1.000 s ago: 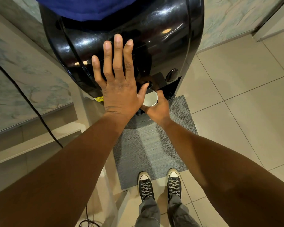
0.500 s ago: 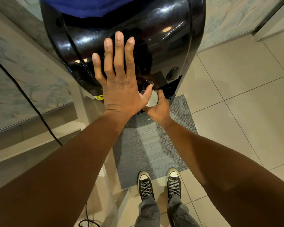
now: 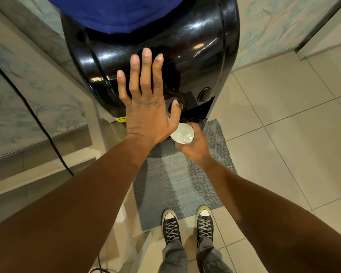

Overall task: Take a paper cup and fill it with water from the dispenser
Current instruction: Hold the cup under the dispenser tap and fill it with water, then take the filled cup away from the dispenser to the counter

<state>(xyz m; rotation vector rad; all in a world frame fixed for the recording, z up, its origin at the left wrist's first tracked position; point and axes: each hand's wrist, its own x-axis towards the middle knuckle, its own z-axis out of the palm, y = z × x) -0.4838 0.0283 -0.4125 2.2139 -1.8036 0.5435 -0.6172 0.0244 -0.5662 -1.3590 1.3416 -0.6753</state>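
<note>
A glossy black water dispenser [image 3: 195, 62] with a blue bottle [image 3: 114, 12] on top fills the upper middle. My left hand [image 3: 146, 107] lies flat against its front, fingers spread and pointing up, the thumb by a round tap button [image 3: 172, 102]. A second button [image 3: 204, 94] sits to the right. My right hand [image 3: 195, 146] grips a white paper cup [image 3: 182, 133] from below, just in front of the dark tap recess. The cup's open mouth faces me and shows a pale, shiny inside; how much water it holds is hard to tell.
A grey woven mat [image 3: 177, 186] lies on the beige tiled floor [image 3: 283, 125] before the dispenser, with my black sneakers [image 3: 187, 223] at its near edge. A black cable [image 3: 37, 119] runs down the marble wall on the left, above beige steps [image 3: 37, 170].
My right hand has drawn the cup down and toward me, out from under the tap recess, so more of its mouth shows. My left hand stays flat on the dispenser front.
</note>
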